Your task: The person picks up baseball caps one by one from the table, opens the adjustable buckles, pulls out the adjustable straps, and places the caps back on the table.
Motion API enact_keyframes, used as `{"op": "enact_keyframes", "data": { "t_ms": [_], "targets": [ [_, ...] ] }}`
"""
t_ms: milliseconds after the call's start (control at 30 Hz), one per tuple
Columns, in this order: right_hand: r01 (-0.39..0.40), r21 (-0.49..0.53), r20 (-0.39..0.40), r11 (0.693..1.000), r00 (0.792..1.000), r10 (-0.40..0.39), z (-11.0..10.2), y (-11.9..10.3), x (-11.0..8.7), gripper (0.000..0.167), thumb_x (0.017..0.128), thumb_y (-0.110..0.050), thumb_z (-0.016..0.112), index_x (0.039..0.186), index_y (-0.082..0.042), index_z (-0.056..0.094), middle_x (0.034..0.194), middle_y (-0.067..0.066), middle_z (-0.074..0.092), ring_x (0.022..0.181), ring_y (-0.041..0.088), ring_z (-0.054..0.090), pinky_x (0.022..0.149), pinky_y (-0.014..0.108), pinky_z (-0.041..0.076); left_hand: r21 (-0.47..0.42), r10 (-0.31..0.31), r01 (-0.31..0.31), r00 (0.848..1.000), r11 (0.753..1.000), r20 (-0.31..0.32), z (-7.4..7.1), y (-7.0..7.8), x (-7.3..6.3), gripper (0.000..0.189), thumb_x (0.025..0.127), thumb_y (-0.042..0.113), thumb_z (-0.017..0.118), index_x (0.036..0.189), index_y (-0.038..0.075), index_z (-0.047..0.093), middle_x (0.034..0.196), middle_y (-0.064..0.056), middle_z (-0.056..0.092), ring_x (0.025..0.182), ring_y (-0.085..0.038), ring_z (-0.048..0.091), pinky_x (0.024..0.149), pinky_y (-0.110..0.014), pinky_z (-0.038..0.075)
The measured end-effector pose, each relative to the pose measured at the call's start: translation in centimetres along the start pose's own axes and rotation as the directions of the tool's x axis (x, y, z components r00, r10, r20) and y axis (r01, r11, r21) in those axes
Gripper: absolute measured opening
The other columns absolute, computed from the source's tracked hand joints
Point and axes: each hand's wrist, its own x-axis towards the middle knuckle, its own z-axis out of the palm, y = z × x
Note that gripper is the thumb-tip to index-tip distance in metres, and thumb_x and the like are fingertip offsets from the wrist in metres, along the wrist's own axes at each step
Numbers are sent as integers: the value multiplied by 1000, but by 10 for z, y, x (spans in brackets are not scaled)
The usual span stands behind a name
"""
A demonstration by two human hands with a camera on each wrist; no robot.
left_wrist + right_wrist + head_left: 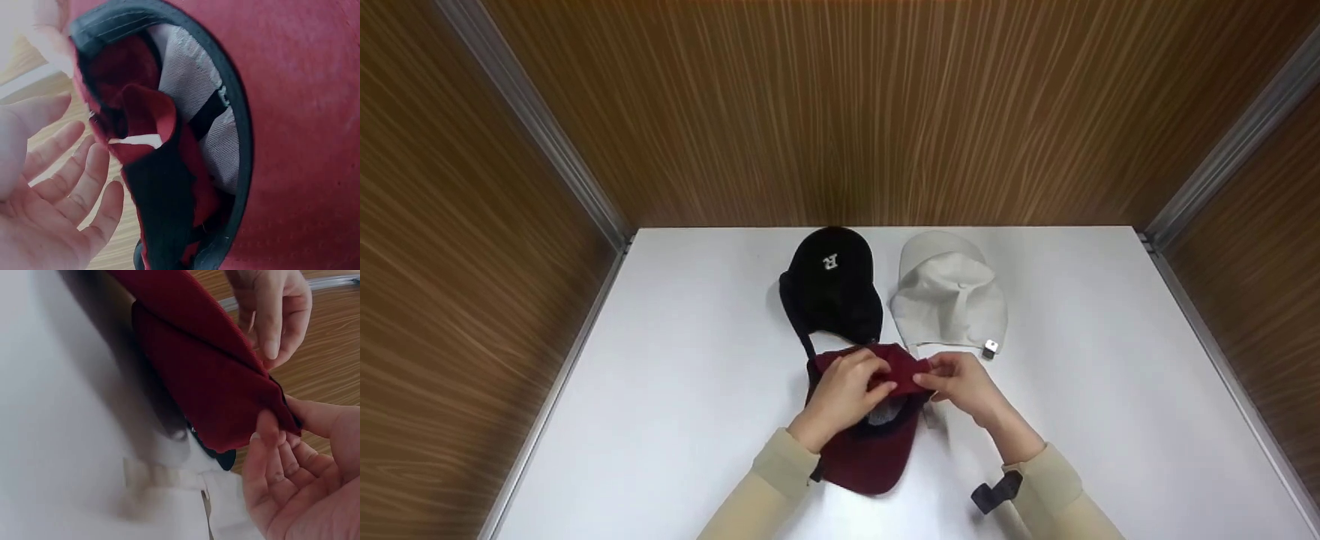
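Note:
A dark red baseball cap (870, 465) lies on the white table, brim toward me, its inside and back opening facing up. In the right wrist view, my right hand (315, 478) pinches the corner of the cap's red back edge between thumb and fingers. My left hand (844, 390) hovers over the cap's left side. Its fingers (73, 185) are loosely bent beside the back strap (160, 197) in the left wrist view, with nothing gripped. A looped red strap end and grey lining show inside the opening. Whether the left fingertips touch the fabric is unclear.
Behind the red cap lie a black cap (832, 289) with a white letter R, at left, and an off-white cap (956, 296), at right. A small metal piece (990, 349) sits at the off-white cap's edge. Wood-grain panels (840, 112) enclose the table (682, 375).

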Motion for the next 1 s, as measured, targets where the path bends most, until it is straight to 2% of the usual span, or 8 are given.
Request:
{"op": "enact_keyframes", "data": {
  "t_ms": [233, 367, 633, 767, 900, 1000],
  "targets": [
    [22, 117, 45, 993, 999, -27, 4, -8, 0, 22, 90, 0, 67, 102, 18, 61, 84, 8, 70, 72, 11, 66, 62, 29, 55, -13, -35, 36, 999, 999, 16, -1, 0, -2, 29, 90, 36, 71, 103, 9, 72, 96, 1, 64, 87, -15, 61, 81, -31, 49],
    [42, 116, 42, 992, 998, -47, 5, -10, 0, 23, 90, 0, 68, 101, 18, 60, 83, 8, 70, 72, 11, 66, 61, 28, 54, -46, -56, 58, 998, 997, 34, -2, 0, -3, 33, 91, 38, 70, 105, 9, 72, 98, -1, 61, 86, -17, 60, 81, -32, 49],
    [37, 108, 36, 993, 999, -41, 5, -10, 0, 19, 89, -1, 68, 98, 14, 61, 81, 5, 68, 72, 11, 65, 62, 30, 55, -105, -89, 93, 995, 990, 44, -3, -1, -3, 30, 87, 38, 74, 93, 11, 62, 93, 2, 54, 84, -15, 55, 81, -31, 47],
    [36, 96, 33, 995, 999, -40, 4, -10, 0, 19, 89, -1, 68, 99, 13, 61, 81, 5, 68, 71, 11, 65, 63, 34, 56, -89, -87, 88, 996, 992, 18, -1, -1, -2, 33, 85, 38, 76, 89, 11, 58, 89, 3, 51, 80, -16, 53, 76, -32, 46],
    [38, 96, 31, 995, 999, -41, 4, -10, -1, 22, 89, -2, 69, 100, 16, 61, 81, 6, 67, 70, 11, 64, 63, 34, 56, -52, -84, 82, 996, 995, -43, 1, -2, -1, 30, 86, 35, 76, 86, 12, 57, 84, 3, 50, 74, -17, 53, 71, -33, 46],
    [45, 92, 29, 995, 998, -47, 4, -11, -1, 23, 89, -2, 69, 100, 16, 61, 81, 7, 67, 70, 11, 63, 63, 31, 55, -38, -103, 100, 990, 994, -93, 1, -2, 0, 25, 85, 30, 76, 85, 11, 59, 81, 2, 52, 70, -15, 53, 66, -31, 47]
  ]
}}
